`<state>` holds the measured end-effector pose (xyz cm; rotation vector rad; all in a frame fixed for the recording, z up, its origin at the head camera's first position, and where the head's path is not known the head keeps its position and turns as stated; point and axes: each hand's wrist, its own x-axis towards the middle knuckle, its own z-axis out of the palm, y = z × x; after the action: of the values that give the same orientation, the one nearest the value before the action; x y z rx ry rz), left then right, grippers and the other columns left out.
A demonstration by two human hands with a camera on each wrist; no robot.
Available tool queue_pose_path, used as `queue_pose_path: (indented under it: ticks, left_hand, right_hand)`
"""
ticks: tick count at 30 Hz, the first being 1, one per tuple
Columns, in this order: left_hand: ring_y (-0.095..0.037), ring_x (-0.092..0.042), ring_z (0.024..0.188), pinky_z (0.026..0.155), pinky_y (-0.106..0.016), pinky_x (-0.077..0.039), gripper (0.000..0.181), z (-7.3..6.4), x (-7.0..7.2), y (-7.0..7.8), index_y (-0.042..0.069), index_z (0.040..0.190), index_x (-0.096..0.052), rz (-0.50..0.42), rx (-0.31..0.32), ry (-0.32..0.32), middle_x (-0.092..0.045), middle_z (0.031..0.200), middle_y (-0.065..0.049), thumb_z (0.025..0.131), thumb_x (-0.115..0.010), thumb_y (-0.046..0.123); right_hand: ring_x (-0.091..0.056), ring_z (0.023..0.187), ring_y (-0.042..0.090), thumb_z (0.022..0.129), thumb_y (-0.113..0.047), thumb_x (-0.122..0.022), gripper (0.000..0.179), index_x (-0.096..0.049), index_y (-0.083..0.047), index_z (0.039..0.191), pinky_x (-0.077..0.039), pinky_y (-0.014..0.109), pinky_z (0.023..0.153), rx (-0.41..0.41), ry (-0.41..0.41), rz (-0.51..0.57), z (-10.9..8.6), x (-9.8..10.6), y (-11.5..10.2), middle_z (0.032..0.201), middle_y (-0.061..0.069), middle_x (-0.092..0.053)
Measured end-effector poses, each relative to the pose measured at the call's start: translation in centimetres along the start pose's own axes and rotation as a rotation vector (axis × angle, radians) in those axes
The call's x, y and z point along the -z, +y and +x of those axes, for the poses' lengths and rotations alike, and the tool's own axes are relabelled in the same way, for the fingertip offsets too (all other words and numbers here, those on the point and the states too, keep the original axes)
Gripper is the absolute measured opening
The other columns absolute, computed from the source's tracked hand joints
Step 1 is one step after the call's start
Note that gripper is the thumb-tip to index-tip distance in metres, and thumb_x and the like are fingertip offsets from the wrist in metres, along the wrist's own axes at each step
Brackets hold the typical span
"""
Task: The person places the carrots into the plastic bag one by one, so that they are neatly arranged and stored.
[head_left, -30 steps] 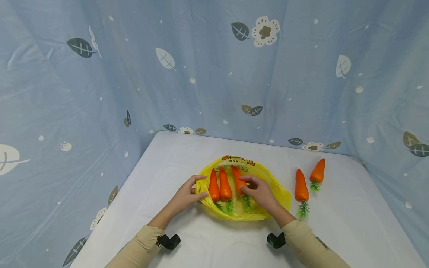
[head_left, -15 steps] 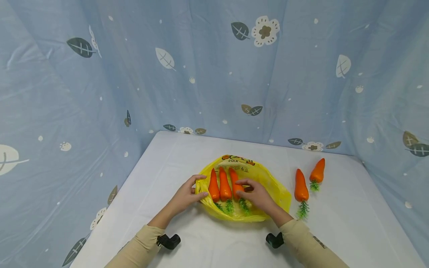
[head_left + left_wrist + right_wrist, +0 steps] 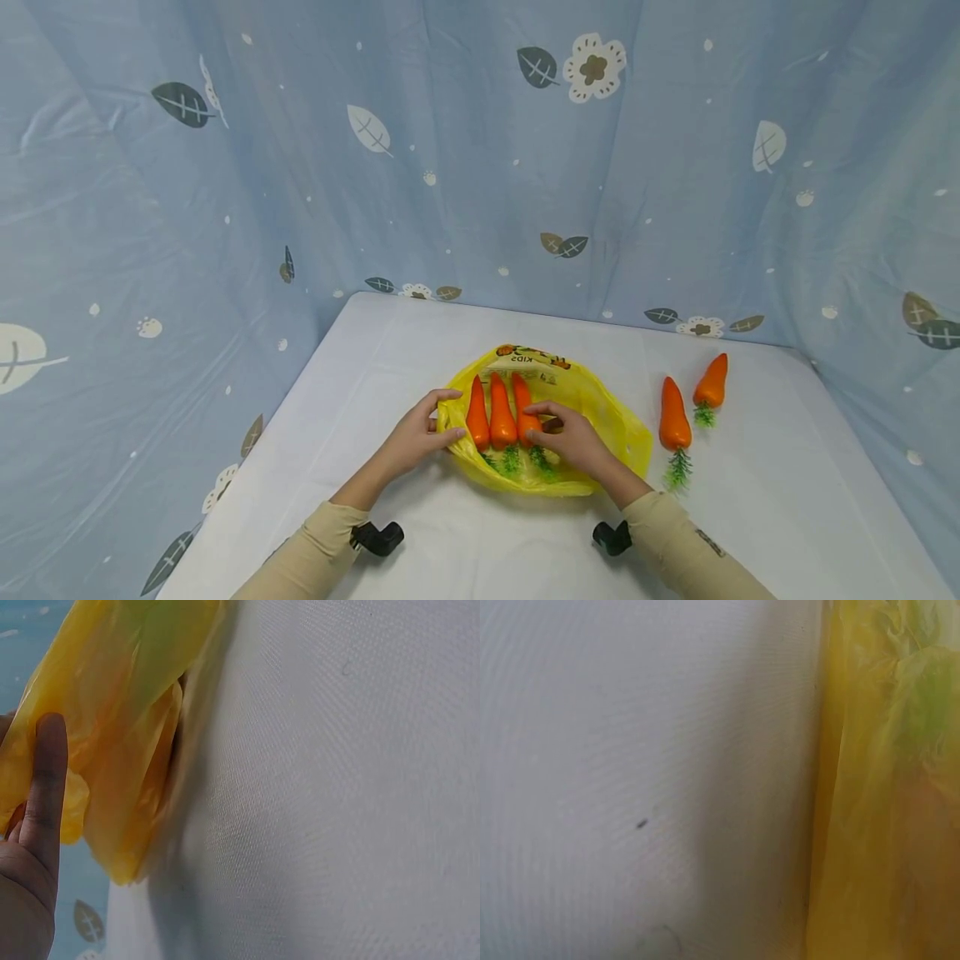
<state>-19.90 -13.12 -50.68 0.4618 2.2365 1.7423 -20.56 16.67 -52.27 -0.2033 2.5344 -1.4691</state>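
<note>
A yellow plastic bag [image 3: 611,421] lies spread on the table with its mouth facing up. Inside it, side by side, are a left carrot [image 3: 477,421], a middle carrot [image 3: 502,421] and a right carrot [image 3: 522,398], tips away from me and green tops toward me. My left hand [image 3: 411,435] grips the bag's left rim; in the left wrist view its thumb [image 3: 49,769] presses the yellow plastic. Over the bag, my right hand [image 3: 576,440] holds the right carrot between thumb and fingers. The right wrist view has only the bag's side [image 3: 877,847] and tabletop, the hand itself hidden.
To the right of the bag, two more carrots lie on the white tabletop [image 3: 780,483]: a nearer carrot [image 3: 674,417] and a farther carrot [image 3: 712,383]. A blue patterned curtain [image 3: 480,167] hangs behind the table and along its left side.
My right hand has brought the right carrot leftward, straightening it beside the middle carrot. The left hand has stayed on the bag's rim.
</note>
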Motion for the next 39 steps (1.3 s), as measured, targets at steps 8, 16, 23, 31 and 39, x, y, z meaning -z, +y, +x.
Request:
queue_pose_path:
  ticks: [8, 16, 23, 31, 39]
  left_hand:
    - [-0.022, -0.072, 0.092, 0.073, -0.032, -0.06, 0.063, -0.2, 0.0, 0.0, 0.004, 0.149, -0.042, -0.009, -0.005, 0.0, -0.042, 0.148, -0.025, 0.096, -0.073, 0.015]
    - [-0.021, -0.072, 0.09, 0.072, -0.03, -0.059, 0.063, -0.3, 0.0, -0.2, 0.004, 0.149, -0.042, -0.019, -0.012, 0.002, -0.039, 0.151, -0.025, 0.095, -0.073, 0.014]
    - [-0.024, -0.071, 0.092, 0.072, -0.029, -0.059, 0.063, -0.4, -0.1, 0.1, 0.003, 0.15, -0.041, -0.03, -0.007, 0.004, -0.039, 0.152, -0.025, 0.096, -0.073, 0.013]
    - [-0.022, -0.072, 0.091, 0.073, -0.031, -0.06, 0.063, -0.3, 0.0, 0.0, 0.004, 0.15, -0.041, -0.025, -0.013, 0.002, -0.04, 0.15, -0.025, 0.096, -0.073, 0.014]
    - [-0.021, -0.072, 0.092, 0.072, -0.031, -0.06, 0.064, -0.2, 0.0, -0.2, 0.006, 0.149, -0.042, -0.029, -0.007, 0.009, -0.042, 0.149, -0.023, 0.095, -0.074, 0.016]
  right_hand:
    - [-0.065, 0.105, 0.025, 0.092, -0.025, -0.077, 0.032, -0.07, -0.024, 0.123, -0.058, 0.039, 0.083, 0.029, -0.006, -0.034, -0.2, 0.0, -0.1, 0.121, 0.004, -0.069]
    - [-0.065, 0.11, 0.027, 0.092, -0.026, -0.078, 0.034, -0.07, -0.026, 0.125, -0.057, 0.044, 0.088, 0.018, 0.014, -0.027, -0.6, 0.2, -0.3, 0.124, 0.003, -0.068]
    - [-0.065, 0.112, 0.029, 0.092, -0.024, -0.077, 0.037, -0.069, -0.024, 0.128, -0.055, 0.047, 0.093, 0.032, 0.016, -0.02, -1.1, 0.8, -0.7, 0.129, 0.005, -0.066]
    - [-0.064, 0.113, 0.024, 0.092, -0.026, -0.078, 0.04, -0.068, -0.022, 0.131, -0.053, 0.047, 0.098, 0.051, 0.033, -0.028, -1.8, 1.4, -1.0, 0.13, 0.005, -0.065]
    - [-0.065, 0.109, 0.023, 0.096, -0.015, -0.073, 0.038, -0.066, -0.015, 0.133, -0.056, 0.04, 0.093, 0.119, 0.036, -0.034, -2.9, 2.4, -1.0, 0.131, 0.009, -0.065]
